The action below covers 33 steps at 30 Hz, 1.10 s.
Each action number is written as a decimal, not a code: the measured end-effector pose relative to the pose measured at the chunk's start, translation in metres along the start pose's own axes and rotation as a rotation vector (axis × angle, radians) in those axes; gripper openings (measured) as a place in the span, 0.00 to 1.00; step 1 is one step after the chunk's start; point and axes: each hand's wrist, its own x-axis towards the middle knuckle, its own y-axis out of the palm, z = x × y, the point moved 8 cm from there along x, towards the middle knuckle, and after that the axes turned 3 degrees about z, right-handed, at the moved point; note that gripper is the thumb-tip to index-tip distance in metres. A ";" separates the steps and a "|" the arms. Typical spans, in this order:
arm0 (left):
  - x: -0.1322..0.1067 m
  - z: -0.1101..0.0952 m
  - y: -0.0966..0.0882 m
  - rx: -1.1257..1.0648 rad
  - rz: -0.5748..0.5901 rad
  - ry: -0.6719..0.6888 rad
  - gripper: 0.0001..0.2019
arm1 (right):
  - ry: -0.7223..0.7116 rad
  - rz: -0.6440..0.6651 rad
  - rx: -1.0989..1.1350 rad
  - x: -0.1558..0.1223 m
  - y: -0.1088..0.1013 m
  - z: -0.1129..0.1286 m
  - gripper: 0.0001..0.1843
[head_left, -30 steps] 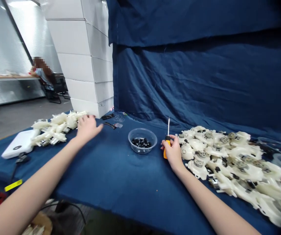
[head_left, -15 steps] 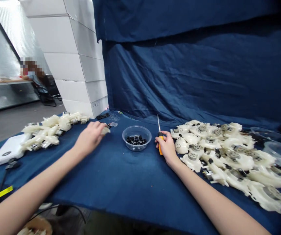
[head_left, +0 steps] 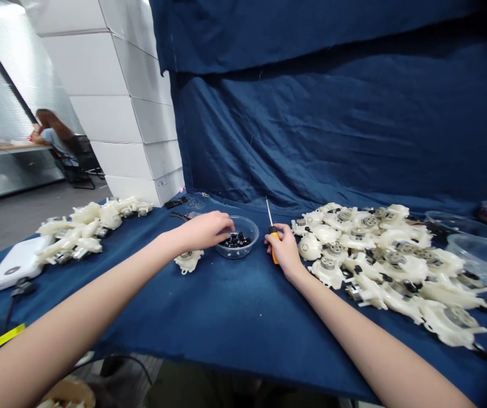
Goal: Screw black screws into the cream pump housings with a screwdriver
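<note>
My left hand [head_left: 209, 229] is over the left rim of a clear round plastic bowl [head_left: 252, 242], its bent fingertips dipping toward small black parts [head_left: 237, 240] inside. The fingers look drawn together, and what is between them, if anything, is hidden. Just below that wrist, a cream plastic part [head_left: 189, 262] with a round fitting lies on the cloth. To the right of the bowl, my right hand [head_left: 285, 249] is closed around the orange and black handle of a screwdriver [head_left: 270, 218], whose thin metal shaft points up and away.
Many cream housings with grey gears [head_left: 379, 255] cover the right side, beside clear tubs [head_left: 481, 255]. At left lie more cream parts [head_left: 84, 229] and a white device [head_left: 16, 263] with a cable. White boxes [head_left: 133, 119] are stacked behind; a person [head_left: 54, 136] sits far left.
My left hand has moved right to the bowl. The cream part that was at its fingers now lies on the cloth. My right hand still holds the screwdriver in nearly the same place.
</note>
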 end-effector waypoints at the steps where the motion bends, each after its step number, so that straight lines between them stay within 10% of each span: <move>1: 0.018 0.003 0.009 -0.026 0.075 0.010 0.07 | 0.004 -0.002 0.000 0.000 -0.001 0.000 0.19; 7: 0.062 0.015 0.038 -0.135 0.268 0.038 0.03 | 0.025 0.006 0.033 0.002 -0.001 0.000 0.18; 16: 0.037 0.019 0.009 -0.241 0.004 -0.008 0.08 | -0.047 0.017 0.174 0.000 0.000 0.013 0.20; 23: 0.010 -0.022 -0.008 -0.386 -0.118 0.025 0.10 | -0.130 0.220 0.149 -0.031 0.011 0.066 0.21; 33: -0.022 -0.050 -0.020 -0.075 -0.164 0.074 0.16 | -0.118 0.343 0.099 -0.046 0.029 0.063 0.24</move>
